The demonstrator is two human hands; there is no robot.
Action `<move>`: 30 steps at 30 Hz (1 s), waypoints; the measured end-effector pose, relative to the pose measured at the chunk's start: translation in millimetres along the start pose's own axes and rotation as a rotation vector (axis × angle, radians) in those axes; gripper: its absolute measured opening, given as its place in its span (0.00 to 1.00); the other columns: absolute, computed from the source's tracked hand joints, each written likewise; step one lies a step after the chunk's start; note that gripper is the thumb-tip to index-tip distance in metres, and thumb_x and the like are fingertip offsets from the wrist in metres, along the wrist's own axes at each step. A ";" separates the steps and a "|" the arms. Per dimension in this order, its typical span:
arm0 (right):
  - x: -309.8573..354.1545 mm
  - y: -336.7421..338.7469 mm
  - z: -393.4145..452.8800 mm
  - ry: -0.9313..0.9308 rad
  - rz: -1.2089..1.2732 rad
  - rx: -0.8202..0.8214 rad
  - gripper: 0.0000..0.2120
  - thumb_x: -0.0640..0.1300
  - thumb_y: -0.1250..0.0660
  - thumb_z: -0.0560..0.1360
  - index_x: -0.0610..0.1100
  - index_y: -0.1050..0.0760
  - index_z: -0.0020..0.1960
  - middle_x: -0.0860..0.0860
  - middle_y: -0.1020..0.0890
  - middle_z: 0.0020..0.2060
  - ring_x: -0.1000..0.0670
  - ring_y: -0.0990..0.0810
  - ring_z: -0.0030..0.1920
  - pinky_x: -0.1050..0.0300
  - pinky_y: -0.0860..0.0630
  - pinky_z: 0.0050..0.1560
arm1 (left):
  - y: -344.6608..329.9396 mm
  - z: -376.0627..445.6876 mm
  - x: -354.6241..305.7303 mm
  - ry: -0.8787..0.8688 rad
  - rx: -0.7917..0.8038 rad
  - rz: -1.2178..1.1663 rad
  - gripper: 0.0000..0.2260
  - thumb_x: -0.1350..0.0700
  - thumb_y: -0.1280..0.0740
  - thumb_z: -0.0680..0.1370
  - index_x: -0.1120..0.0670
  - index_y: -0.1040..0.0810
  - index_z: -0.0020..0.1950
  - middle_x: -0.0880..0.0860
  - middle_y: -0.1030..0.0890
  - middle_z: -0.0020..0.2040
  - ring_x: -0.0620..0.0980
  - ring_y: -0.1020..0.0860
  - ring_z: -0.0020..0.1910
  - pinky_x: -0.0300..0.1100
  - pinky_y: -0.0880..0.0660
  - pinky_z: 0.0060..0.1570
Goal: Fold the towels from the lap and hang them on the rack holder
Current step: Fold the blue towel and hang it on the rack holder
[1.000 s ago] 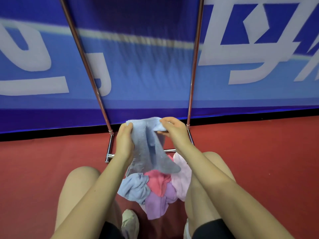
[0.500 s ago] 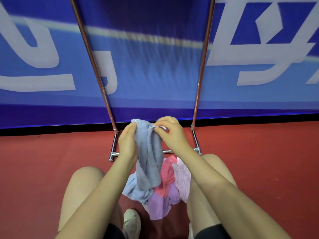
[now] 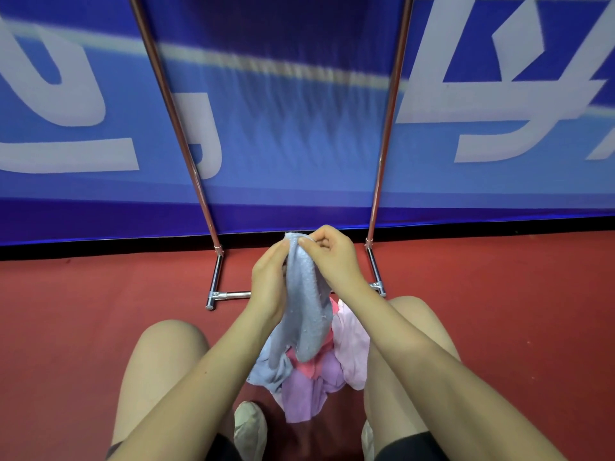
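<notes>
The right hand point(image 3: 332, 257) has its thumb and forefinger pinched on the top edge of the blue towel point(image 3: 307, 314), the other fingers curled into the palm. The left hand point(image 3: 269, 281) meets it from the other side: its fingertips press the same top edge, and its palm lies against the cloth lower down. How tightly its fingers curl behind the fabric is hidden. The two hands sit almost touching, so the towel's upper corners seem to be brought together, and the cloth hangs from them as a narrow doubled strip.

To do this fold well, I judge the corners should be matched exactly before one hand takes both, and the hanging length should be allowed to fall straight so the two layers line up. A light shake or a stroke down the strip would smooth the ruck near its lower end.

The towel hangs directly below the hands, its lower end resting on the pile point(image 3: 319, 371) in the lap, between the knees. That pile holds another blue cloth on the left, a hot pink one in the middle, a lilac one trailing toward the shoes, and a pale pink one on the right.

Beyond the hands stands the rack point(image 3: 387, 128), its foot bar on the red floor point(image 3: 100, 311) just past the knuckles, its two uprights rising against the blue banner point(image 3: 283, 128). Its top rail is out of view, so the lift to hang the towel goes upward and forward.
</notes>
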State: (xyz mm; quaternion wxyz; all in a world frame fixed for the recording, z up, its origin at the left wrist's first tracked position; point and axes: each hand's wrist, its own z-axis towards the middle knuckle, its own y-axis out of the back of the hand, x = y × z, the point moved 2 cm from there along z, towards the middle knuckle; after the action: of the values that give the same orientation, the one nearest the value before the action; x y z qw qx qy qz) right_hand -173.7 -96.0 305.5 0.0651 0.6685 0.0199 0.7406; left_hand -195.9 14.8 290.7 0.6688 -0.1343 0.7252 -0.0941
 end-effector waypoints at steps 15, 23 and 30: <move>-3.6 16.9 2.7 -0.101 0.094 0.006 0.08 0.40 0.28 0.71 0.40 0.26 0.38 0.48 0.25 0.29 0.53 0.29 0.32 0.64 0.32 0.33 | -7.3 6.4 -2.1 -0.033 -0.056 0.284 0.13 0.58 0.37 0.77 0.63 0.25 0.35 0.48 0.29 0.30 0.43 0.33 0.31 0.37 0.34 0.32; -4.3 13.4 -6.1 -0.044 -0.018 0.233 0.04 0.39 0.31 0.74 0.41 0.26 0.44 0.55 0.26 0.26 0.58 0.31 0.29 0.68 0.33 0.33 | 5.4 15.0 3.4 -0.080 -0.067 0.348 0.11 0.59 0.41 0.79 0.55 0.26 0.38 0.52 0.27 0.36 0.47 0.31 0.37 0.42 0.33 0.38; -26.4 20.3 -11.7 0.035 -0.612 0.410 0.12 0.52 0.30 0.70 0.44 0.25 0.44 0.50 0.20 0.36 0.47 0.24 0.38 0.52 0.26 0.41 | 13.1 9.9 -17.0 -0.194 -0.094 0.322 0.11 0.60 0.42 0.81 0.57 0.26 0.41 0.51 0.26 0.37 0.45 0.29 0.39 0.40 0.31 0.41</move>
State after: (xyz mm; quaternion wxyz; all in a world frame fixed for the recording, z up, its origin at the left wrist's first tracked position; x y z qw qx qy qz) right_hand -184.2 -118.7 280.6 0.1477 0.6179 0.3681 0.6788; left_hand -185.7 33.0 301.7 0.7350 -0.0560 0.6730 0.0614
